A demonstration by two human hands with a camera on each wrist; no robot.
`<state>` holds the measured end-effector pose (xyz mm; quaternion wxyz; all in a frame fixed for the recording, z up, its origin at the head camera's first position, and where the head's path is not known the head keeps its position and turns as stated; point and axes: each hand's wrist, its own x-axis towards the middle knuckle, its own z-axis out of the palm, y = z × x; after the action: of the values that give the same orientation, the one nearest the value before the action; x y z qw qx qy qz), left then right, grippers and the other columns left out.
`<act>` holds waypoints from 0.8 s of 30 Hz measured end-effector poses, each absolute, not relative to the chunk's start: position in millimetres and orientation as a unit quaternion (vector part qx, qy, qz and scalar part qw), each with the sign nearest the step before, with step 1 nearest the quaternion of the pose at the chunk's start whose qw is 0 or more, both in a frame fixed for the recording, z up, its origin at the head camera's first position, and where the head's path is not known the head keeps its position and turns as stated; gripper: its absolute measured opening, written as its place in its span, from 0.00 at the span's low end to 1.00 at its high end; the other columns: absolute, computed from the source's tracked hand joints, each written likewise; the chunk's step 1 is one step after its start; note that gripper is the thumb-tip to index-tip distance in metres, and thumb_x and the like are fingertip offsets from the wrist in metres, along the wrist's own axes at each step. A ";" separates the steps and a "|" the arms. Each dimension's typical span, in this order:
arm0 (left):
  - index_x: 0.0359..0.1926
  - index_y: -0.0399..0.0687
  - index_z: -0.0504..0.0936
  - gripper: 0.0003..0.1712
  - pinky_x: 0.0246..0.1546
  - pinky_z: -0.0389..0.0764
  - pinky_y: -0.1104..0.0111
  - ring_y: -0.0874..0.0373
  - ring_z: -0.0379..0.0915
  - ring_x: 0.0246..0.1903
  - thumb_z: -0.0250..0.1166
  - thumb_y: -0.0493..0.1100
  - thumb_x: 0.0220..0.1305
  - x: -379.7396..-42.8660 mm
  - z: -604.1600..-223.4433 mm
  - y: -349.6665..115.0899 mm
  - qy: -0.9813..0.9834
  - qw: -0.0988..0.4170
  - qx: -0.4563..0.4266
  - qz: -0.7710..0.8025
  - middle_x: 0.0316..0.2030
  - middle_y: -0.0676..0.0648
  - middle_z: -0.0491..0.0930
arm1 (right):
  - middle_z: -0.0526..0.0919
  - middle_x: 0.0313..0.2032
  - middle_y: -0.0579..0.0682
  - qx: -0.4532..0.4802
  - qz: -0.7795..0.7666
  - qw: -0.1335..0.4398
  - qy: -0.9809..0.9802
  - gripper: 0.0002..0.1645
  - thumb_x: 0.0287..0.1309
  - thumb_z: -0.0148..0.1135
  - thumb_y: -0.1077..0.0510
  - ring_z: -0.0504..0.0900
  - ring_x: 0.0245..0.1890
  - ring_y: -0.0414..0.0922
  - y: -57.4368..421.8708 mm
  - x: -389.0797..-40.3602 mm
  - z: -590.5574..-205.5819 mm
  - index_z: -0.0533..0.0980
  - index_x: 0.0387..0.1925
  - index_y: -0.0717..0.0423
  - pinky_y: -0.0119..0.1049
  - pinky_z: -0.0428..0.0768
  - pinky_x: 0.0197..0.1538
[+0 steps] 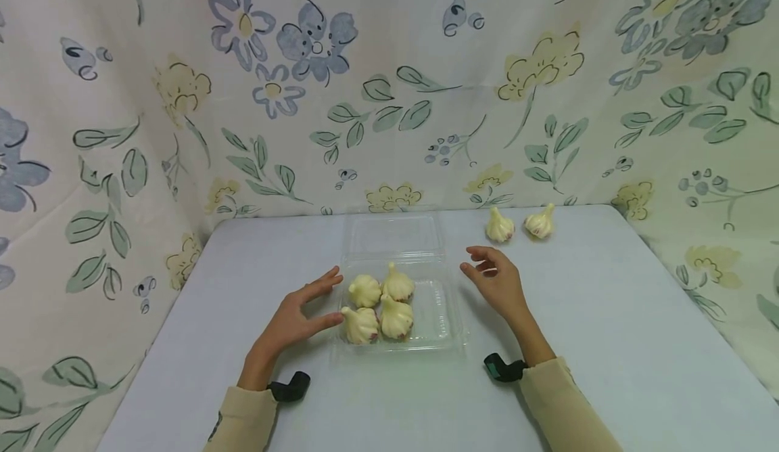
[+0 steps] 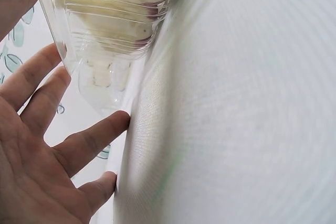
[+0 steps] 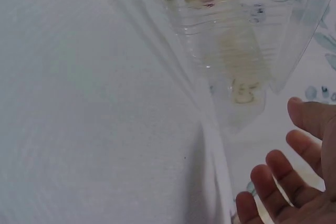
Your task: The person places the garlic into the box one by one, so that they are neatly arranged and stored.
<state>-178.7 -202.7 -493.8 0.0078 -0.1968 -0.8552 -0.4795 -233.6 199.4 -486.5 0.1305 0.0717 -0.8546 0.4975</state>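
Note:
A clear plastic clamshell container (image 1: 435, 313) lies on the table with its lid (image 1: 395, 235) folded back. Several garlic bulbs (image 1: 397, 318) fill its left half, while the right half shows bare plastic. At the container's left rim is my left hand (image 1: 294, 317), thumb and fingers spread; in the left wrist view two fingertips (image 2: 62, 74) meet the rim's edge. My right hand (image 1: 499, 283) hovers just right of the container, fingers loosely bent and holding nothing. The right wrist view shows its thumb and fingers apart from the plastic wall (image 3: 236, 30).
Two more garlic bulbs, one (image 1: 500, 225) left of the other (image 1: 539, 222), sit near the table's back edge at the right. A white cloth covers the table (image 1: 389, 404). Behind it hangs a floral curtain (image 1: 389, 161). Each wrist carries a black camera mount (image 1: 291, 387).

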 end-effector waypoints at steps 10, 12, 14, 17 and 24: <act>0.71 0.50 0.74 0.41 0.72 0.59 0.36 0.44 0.64 0.73 0.77 0.50 0.59 -178.1 -495.1 -201.8 -0.855 0.009 -0.200 -0.479 0.77 0.56 0.63 | 0.84 0.50 0.60 0.039 0.502 0.105 -0.858 0.25 0.64 0.70 0.50 0.80 0.44 0.47 209.6 -237.6 -500.6 0.79 0.58 0.57 0.26 0.78 0.45; 0.71 0.50 0.74 0.41 0.72 0.59 0.36 0.44 0.64 0.74 0.77 0.51 0.59 -178.3 -494.8 -201.7 -0.855 0.009 -0.200 -0.478 0.77 0.57 0.63 | 0.85 0.50 0.59 0.032 0.505 0.107 -0.856 0.25 0.64 0.70 0.50 0.80 0.43 0.44 212.1 -239.2 -502.1 0.80 0.58 0.57 0.24 0.78 0.45; 0.71 0.51 0.74 0.41 0.73 0.59 0.36 0.44 0.64 0.74 0.77 0.51 0.58 -178.5 -494.5 -201.7 -0.856 0.009 -0.199 -0.478 0.77 0.57 0.63 | 0.85 0.49 0.58 0.025 0.514 0.109 -0.850 0.24 0.64 0.70 0.50 0.80 0.42 0.41 214.9 -241.0 -503.6 0.80 0.58 0.57 0.22 0.78 0.44; 0.71 0.51 0.74 0.41 0.73 0.58 0.36 0.44 0.64 0.74 0.77 0.50 0.59 -178.8 -494.1 -201.9 -0.855 0.007 -0.200 -0.478 0.77 0.57 0.62 | 0.84 0.48 0.60 0.014 0.548 0.104 -0.830 0.25 0.65 0.70 0.51 0.80 0.38 0.36 219.3 -243.3 -505.0 0.79 0.58 0.59 0.22 0.81 0.40; 0.71 0.52 0.74 0.41 0.73 0.59 0.36 0.45 0.65 0.73 0.77 0.50 0.58 -179.5 -494.3 -203.2 -0.855 0.008 -0.201 -0.479 0.77 0.57 0.63 | 0.82 0.46 0.56 -0.002 0.612 0.078 -0.787 0.24 0.67 0.67 0.57 0.84 0.34 0.42 226.3 -242.8 -501.3 0.76 0.60 0.65 0.29 0.85 0.36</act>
<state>-179.5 -203.2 -494.3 0.0081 -0.2007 -0.8547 -0.4788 -242.8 226.3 -501.3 0.0784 -0.0020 -0.7873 0.6115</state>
